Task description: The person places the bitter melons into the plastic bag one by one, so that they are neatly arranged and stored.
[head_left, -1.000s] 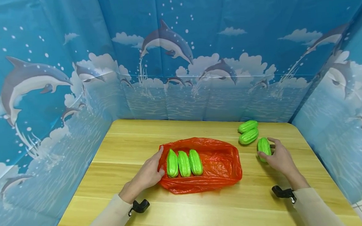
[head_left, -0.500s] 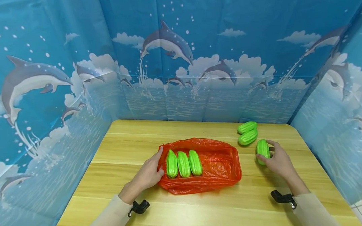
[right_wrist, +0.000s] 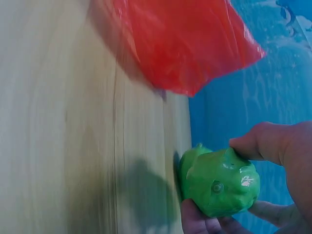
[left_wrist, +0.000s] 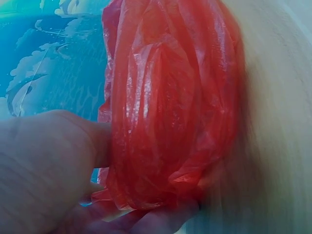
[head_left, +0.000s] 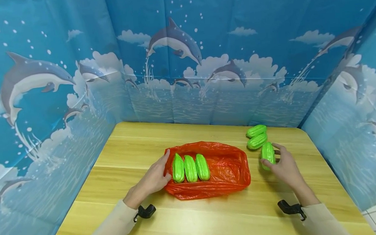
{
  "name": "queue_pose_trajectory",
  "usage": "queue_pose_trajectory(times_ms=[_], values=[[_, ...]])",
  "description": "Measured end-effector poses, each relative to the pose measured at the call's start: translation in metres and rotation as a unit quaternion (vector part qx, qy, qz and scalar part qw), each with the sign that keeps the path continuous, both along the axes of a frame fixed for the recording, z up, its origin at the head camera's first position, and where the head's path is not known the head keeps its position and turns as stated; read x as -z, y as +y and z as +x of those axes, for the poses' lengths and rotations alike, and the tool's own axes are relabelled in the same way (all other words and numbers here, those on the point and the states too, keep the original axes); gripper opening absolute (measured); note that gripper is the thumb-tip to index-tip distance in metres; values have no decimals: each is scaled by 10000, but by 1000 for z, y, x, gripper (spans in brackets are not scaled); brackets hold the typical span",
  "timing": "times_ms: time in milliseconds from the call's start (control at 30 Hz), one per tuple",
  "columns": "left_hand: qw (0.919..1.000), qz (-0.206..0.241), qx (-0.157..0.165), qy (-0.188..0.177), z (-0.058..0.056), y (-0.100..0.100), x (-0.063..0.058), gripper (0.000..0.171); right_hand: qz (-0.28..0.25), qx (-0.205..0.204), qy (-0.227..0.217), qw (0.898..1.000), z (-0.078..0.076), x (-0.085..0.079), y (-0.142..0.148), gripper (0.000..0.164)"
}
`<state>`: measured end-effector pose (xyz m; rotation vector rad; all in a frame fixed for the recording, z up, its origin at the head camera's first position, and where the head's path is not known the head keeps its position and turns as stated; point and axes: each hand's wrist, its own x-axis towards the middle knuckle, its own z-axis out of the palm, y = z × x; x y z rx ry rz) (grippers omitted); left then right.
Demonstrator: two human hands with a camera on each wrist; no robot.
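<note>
A red plastic bag (head_left: pixel 229 168) lies spread open like a tray in the middle of the table. Three green ridged bitter melons, one of them the middle bitter melon (head_left: pixel 190 169), stand side by side in its left part. My left hand (head_left: pixel 154 178) grips the bag's left end, thumb on the near side; in the left wrist view its fingertips (left_wrist: pixel 165 219) press the bag from below. Right of the bag, my right hand (head_left: pixel 286 165) holds another bitter melon (head_left: pixel 267 156) between thumb and fingers, above the table. In the right wrist view this bitter melon (right_wrist: pixel 222 183) shows end-on.
Two more bitter melons, the nearer bitter melon (head_left: pixel 257 141) among them, lie together behind the right hand. The wooden table (head_left: pixel 138 137) is bordered behind and at the sides by a blue dolphin-print curtain (head_left: pixel 190 103).
My right hand has shifted slightly left with the bitter melon in its grip, towards the bag. The left hand keeps its place at the bag's left end.
</note>
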<state>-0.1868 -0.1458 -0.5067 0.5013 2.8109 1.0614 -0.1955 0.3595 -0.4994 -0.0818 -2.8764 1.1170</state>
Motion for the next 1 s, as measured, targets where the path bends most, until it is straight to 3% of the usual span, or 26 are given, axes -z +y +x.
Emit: queue_pose_trajectory(times_ms=[567, 1000], values=[[9999, 77, -39, -84, -2, 0, -3, 99, 87, -236, 453, 9987, 17, -16, -33, 96], [9999, 1, 90, -67, -2, -4, -9, 81, -177, -583, 575, 9965, 23, -37, -58, 93]])
